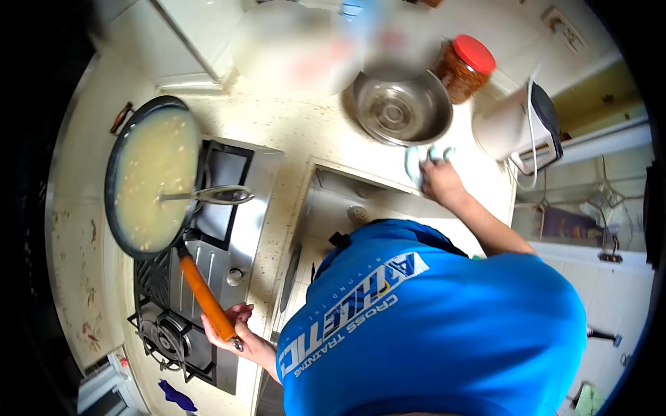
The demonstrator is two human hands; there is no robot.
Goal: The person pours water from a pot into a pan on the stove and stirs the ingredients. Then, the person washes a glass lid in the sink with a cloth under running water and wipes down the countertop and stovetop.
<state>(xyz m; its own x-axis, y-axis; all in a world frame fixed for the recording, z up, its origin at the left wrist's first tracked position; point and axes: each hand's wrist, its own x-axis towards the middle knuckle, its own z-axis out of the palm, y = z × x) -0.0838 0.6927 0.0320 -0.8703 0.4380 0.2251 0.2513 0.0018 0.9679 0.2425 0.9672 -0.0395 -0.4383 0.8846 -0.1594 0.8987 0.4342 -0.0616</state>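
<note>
A black pan (156, 182) full of pale yellowish soup sits over the far part of the gas stove, a metal ladle (220, 195) resting in it. My left hand (232, 329) is closed round the end of the pan's orange handle (202, 291). Over on the right, my right hand (440, 179) is on the countertop near its edge, its fingers on a light green and white cloth (414, 166). Just beyond that hand stands a steel bowl (399, 111), which looks bare inside.
A red-lidded jar (466, 66) stands behind the bowl, and a white kettle (506, 125) with a cord is at the right. The sink (340, 208) lies between stove and body. A second burner (166, 338) is at lower left.
</note>
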